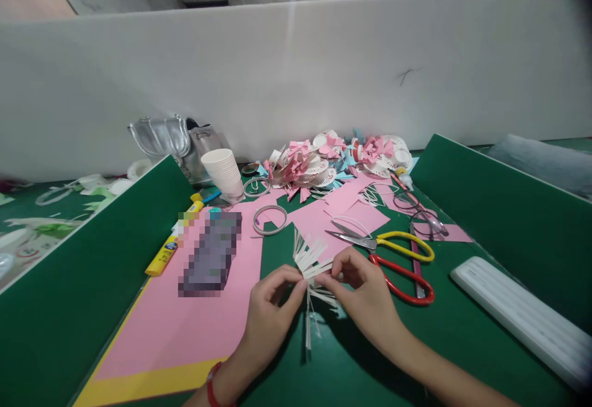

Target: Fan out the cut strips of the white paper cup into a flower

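Note:
Between my two hands is a white paper cup cut into thin strips (309, 258), which fan out upward, right and downward. My left hand (277, 308) pinches it near the middle with thumb and forefinger. On the other side, my right hand (363, 293) pinches strips at the right with thumb and fingers. The middle of the piece is partly hidden by my fingertips. Just beyond my right hand lie scissors (402, 246) with one yellow and one red handle, blades partly spread and pointing left.
Pink paper sheets (134, 351) lie at left with a blurred-out dark object (210, 256) and a yellow glue tube (163, 256). Stacked paper cups (222, 172), wire coils (270, 219) and paper flowers (319, 166) stand behind. A white case (518, 314) lies right, inside green dividers (504, 197).

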Motion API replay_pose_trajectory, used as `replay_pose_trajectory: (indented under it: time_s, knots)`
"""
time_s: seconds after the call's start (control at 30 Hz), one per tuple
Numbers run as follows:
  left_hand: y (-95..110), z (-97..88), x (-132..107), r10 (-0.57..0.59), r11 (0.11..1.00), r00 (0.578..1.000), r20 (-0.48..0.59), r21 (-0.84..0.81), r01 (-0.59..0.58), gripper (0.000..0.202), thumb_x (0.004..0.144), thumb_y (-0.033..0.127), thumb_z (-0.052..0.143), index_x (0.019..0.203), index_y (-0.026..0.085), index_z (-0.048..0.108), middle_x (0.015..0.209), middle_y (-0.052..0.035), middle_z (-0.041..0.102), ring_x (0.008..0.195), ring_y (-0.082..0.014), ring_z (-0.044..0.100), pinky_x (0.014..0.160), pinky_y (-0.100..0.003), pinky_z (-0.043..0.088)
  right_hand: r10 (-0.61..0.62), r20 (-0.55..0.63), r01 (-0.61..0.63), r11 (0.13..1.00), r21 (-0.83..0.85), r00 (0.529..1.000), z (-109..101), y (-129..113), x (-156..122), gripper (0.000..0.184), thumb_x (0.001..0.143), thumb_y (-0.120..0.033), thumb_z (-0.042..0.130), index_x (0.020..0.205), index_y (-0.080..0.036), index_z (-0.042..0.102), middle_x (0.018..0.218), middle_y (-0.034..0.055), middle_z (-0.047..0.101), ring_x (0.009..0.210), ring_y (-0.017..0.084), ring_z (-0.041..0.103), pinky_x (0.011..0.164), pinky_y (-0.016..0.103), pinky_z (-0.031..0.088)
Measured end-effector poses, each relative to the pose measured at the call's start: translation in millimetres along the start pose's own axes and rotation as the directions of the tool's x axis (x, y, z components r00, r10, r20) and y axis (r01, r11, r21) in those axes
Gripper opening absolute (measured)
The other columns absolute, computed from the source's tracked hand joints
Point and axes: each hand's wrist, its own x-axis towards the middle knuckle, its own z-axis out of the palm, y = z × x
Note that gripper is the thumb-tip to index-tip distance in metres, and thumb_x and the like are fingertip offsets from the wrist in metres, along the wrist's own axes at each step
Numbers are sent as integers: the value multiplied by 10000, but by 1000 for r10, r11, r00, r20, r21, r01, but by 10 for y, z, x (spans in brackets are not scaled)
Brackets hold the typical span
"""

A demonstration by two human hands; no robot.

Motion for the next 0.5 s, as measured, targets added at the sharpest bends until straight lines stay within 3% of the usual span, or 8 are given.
replay_pose_trajectory:
  time_s: [0.17,0.27,0.4,0.43,0.5]
  knots:
    - [-34,2,-7,45,998,998,-47,54,-43,150,738,186,539,590,164,527,607,5,521,593,-116,506,551,-207,419,-68,-24,67,997,-30,997,-8,-5,-30,124,750,-212,558,671,-205,463,617,-25,523,585,120,534,557,226,459]
    - [-62,2,-4,38,998,991,-127,57,-30,150,739,190,537,593,168,506,596,20,494,581,-108,494,535,-195,415,-175,62,181,978,-102,983,-31,-49,-93,67,762,-230,554,766,-201,494,697,6,552,647,143,551,611,262,474]
    - [-70,17,2,12,999,978,-208,37,-5,131,733,182,535,606,169,502,596,28,495,573,-99,500,520,-177,418,-315,305,398,878,-266,899,-4,-61,-188,485,640,-289,705,1072,-208,500,923,66,582,769,202,574,666,320,487]
    - [-68,23,0,10,999,977,-211,34,-3,128,731,177,534,608,169,501,596,29,496,573,-98,502,520,-174,419,-345,335,448,838,-310,877,11,-44,-200,525,652,-287,703,1124,-217,485,965,80,584,804,217,575,677,333,486]
    - [-61,33,-8,12,999,980,-196,41,-4,126,734,173,531,612,169,501,595,31,499,573,-96,503,521,-171,419,-404,337,513,782,-355,850,37,0,-203,398,736,-237,636,1112,-223,505,968,86,601,829,219,578,691,337,483]
